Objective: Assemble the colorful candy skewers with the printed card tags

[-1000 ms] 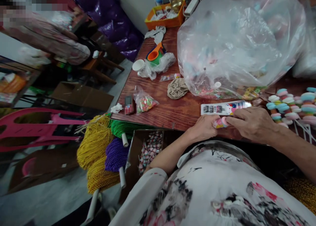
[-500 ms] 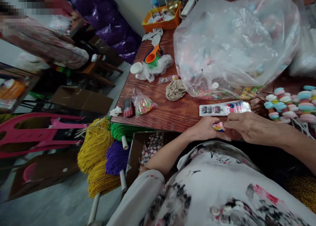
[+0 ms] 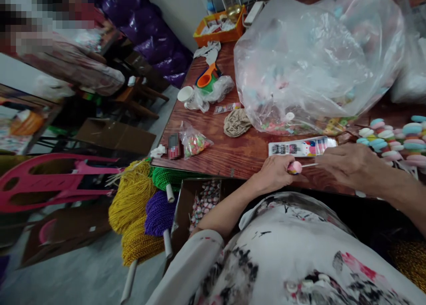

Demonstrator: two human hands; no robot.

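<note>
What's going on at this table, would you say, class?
A person has both hands near the edge of a table. The left hand holds a pink piece, and a white stick runs from it to the fingers of the right hand, which is blurred. Printed packets lie just beyond the hands, with a big clear bag behind them.

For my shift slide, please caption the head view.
Left hand holds a pink piece, right hand a white stick meeting it, at a wooden table.
</note>
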